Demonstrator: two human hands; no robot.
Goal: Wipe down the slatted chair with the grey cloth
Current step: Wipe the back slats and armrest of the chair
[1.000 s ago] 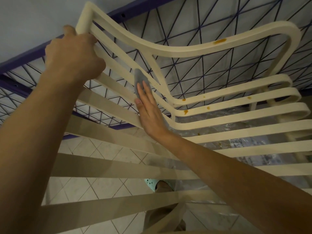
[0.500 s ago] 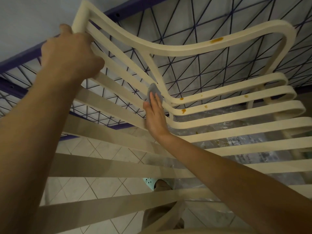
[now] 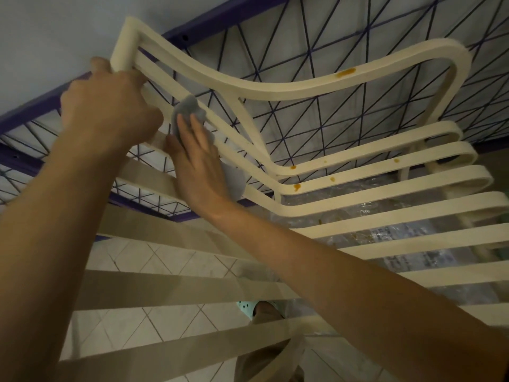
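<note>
The cream slatted chair [image 3: 303, 89] fills the view, its curved slats running from upper left to right, with orange-brown stains on the top rail and on several slats near the bend. My left hand [image 3: 107, 106] grips the chair's upper left corner. My right hand [image 3: 198, 164] lies flat with straight fingers on the grey cloth [image 3: 188, 108], pressing it against the upper slats just right of my left hand. Part of the cloth shows above my fingertips and part below my palm.
Behind the chair stands a purple metal frame with a dark triangular wire mesh [image 3: 316, 45] against a pale wall. Clear plastic sheeting [image 3: 385, 232] lies under the seat slats. Tiled floor [image 3: 132, 321] and my foot in a light shoe [image 3: 248, 307] show below.
My right hand has slid the cloth up and to the left along the slats, from near the bend toward my left hand. My left hand keeps its grip on the corner.
</note>
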